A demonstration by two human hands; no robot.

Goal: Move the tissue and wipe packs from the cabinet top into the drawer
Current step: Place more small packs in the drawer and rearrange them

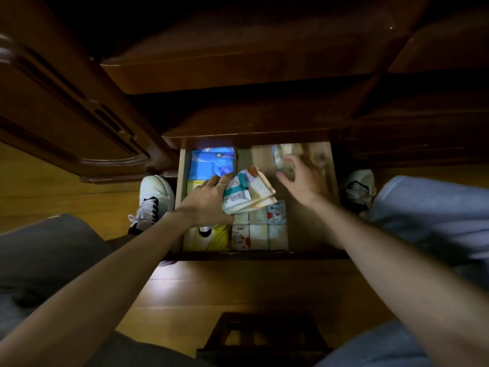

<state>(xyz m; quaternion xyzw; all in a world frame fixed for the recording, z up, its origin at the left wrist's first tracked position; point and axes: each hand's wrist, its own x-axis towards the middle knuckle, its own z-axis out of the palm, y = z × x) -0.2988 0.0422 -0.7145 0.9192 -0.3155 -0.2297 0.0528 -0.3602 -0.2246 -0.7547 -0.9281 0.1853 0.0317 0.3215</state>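
head view down into an open wooden drawer (pixel 334 181), left hand (pixel 209 198) gripping a white-and-teal wipe pack (pixel 247 193) over its middle, right hand (pixel 300 178) spread wide over the far right, small tissue packs (pixel 260 229) lined along the near side, blue pack (pixel 213 161) far left

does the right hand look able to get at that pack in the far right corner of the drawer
Probably yes. The right hand hangs open just over the blurred pack at the drawer's far right, with nothing between them. The left hand, gripping a wipe pack, stays off to the side.
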